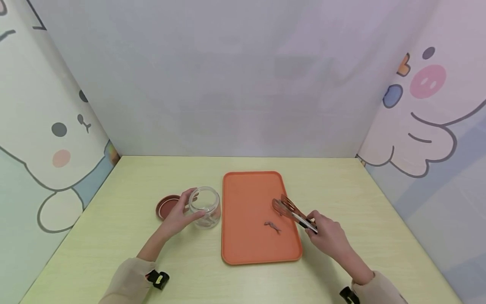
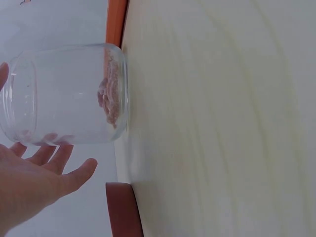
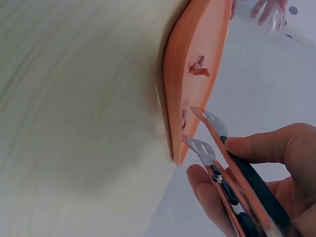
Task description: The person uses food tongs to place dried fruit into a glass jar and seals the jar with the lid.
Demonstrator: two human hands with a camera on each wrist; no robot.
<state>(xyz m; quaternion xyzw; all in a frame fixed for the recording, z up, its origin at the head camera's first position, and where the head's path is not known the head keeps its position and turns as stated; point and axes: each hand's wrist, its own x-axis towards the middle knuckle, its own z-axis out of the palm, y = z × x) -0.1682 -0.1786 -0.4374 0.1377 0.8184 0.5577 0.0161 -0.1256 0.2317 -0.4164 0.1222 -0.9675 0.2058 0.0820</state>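
Note:
My left hand (image 1: 177,218) holds a clear glass jar (image 1: 206,219) near its mouth, thumb on the near side and fingers round the far side. Small brownish-pink pieces (image 2: 111,94) lie at the jar's bottom, in the left wrist view. With my right hand (image 1: 329,236) I grip a pair of metal tongs (image 1: 300,219), their two heads apart over the right part of an orange tray (image 1: 247,245). One thin, forked brownish piece (image 1: 272,226) lies on the tray. Another such piece (image 3: 184,118) is close by the tong tips, in the right wrist view.
A round reddish-brown lid (image 1: 166,207) lies on the table left of the jar, partly behind my left hand. The jar stands close to the tray's left edge. A pale wall (image 1: 243,84) rises behind the light wooden table (image 1: 190,270), with cartoon-printed panels on both sides.

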